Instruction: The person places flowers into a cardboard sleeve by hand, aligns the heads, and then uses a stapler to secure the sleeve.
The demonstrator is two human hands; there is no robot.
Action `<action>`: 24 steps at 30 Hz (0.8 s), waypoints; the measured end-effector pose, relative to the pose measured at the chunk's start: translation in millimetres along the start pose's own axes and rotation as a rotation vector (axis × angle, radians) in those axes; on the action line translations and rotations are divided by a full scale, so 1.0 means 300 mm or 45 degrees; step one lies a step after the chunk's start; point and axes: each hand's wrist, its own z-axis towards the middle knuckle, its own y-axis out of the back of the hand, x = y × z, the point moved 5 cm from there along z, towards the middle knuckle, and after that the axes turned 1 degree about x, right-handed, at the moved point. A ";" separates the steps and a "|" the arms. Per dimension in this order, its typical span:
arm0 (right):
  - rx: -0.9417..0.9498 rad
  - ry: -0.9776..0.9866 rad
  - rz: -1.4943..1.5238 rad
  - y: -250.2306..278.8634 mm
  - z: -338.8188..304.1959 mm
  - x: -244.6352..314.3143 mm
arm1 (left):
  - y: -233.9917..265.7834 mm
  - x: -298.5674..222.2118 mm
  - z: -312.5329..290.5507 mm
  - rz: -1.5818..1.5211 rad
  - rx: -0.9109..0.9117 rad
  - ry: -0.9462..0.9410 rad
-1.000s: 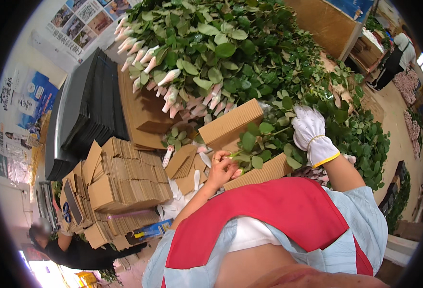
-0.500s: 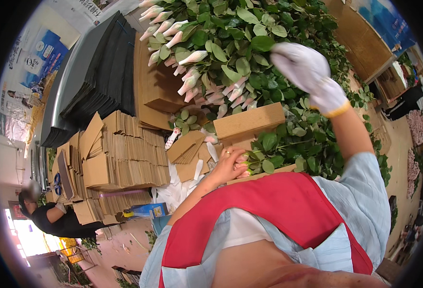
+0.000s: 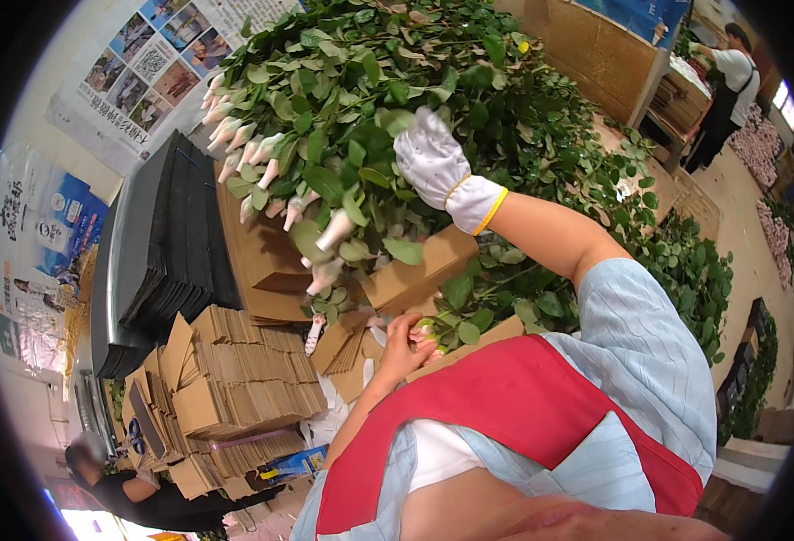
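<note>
My bare left hand (image 3: 401,350) is closed around several pale greenish rose heads (image 3: 429,335) in front of my chest, beside a low cardboard edge. Their leafy stems run off to the right. My right hand (image 3: 433,164), in a white knit glove with a yellow cuff, is over the big heap of leafy rose stems (image 3: 469,86). Its fingers look curled and their tips are blurred; foliage hides what they grip. Below and left of the glove, two rose buds in white net sleeves (image 3: 334,231) stick out among blurred leaves. More sleeved buds (image 3: 257,149) line the heap's left side.
A corrugated cardboard block (image 3: 422,267) stands between my hands and the heap. Stacked cardboard pieces (image 3: 244,370) and dark sheets (image 3: 176,243) are at left. A white-and-pink patterned object (image 3: 315,334) lies near loose cardboard. Co-workers (image 3: 735,86) are at far right and lower left.
My gloved right hand has moved left across the heap. Sleeved buds and leaves now show below it, in front of the pile. My left hand stays by the rose heads; the whole view has shifted.
</note>
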 end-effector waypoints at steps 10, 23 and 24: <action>0.809 0.192 -0.005 0.013 -0.056 0.092 | -0.013 0.001 0.006 0.050 0.129 -0.015; 1.429 0.022 0.207 -0.060 -0.177 -0.009 | 0.000 -0.012 0.006 0.006 0.068 0.022; 1.392 0.046 0.174 -0.026 -0.138 -0.033 | -0.002 -0.024 0.015 -0.005 0.089 0.016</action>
